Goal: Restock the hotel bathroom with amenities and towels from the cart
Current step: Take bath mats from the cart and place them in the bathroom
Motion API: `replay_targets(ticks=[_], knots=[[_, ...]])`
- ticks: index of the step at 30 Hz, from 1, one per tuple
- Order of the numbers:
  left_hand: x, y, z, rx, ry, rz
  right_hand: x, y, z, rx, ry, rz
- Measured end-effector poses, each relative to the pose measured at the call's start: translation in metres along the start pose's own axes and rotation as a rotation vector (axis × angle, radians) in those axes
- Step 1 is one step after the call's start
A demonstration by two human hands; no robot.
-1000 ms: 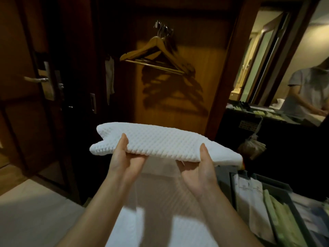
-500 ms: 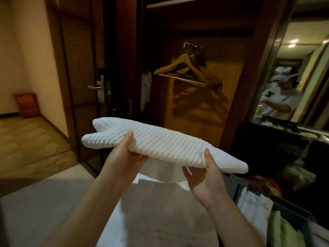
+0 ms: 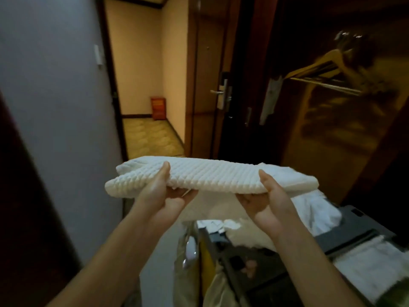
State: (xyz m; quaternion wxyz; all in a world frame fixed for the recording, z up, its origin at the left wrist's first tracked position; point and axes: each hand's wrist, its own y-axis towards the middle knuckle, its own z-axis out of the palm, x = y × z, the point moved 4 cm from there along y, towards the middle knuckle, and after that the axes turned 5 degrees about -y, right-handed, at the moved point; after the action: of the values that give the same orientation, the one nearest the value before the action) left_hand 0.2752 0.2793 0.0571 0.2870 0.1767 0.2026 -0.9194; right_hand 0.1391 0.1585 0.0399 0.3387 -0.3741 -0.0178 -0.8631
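Two hands carry one folded white towel [image 3: 212, 177], held level in front of the body, above the cart [image 3: 363, 227]. The left hand [image 3: 159, 198] and right hand [image 3: 269, 204] each pinch its near edge, thumb on top and fingers beneath. How far the fingers are spread under the cloth cannot be told.
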Motion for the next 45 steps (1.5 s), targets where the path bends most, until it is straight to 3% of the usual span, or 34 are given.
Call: replay_targets(ticks=[10,25,31,37,45], knots=[[-0.066,-0.083,-0.075,-0.060,-0.023,0.195,-0.088,-0.045,0.047,0.148,-0.105,0.198],[-0.127,-0.182,-0.174,-0.123,0.154,0.378,-0.208,-0.109,0.073,0.116,-0.138,0.449],[-0.152,-0.205,-0.208,-0.294,0.163,0.464,-0.258,-0.116,0.092,0.243,-0.087,0.681],[-0.164,-0.221,-0.228,-0.469,0.172,0.590,-0.294,-0.108,0.109,0.344,-0.242,0.825],[-0.187,-0.259,-0.260,-0.538,0.033,0.763,-0.350,-0.131,0.139,0.524,-0.336,1.039]])
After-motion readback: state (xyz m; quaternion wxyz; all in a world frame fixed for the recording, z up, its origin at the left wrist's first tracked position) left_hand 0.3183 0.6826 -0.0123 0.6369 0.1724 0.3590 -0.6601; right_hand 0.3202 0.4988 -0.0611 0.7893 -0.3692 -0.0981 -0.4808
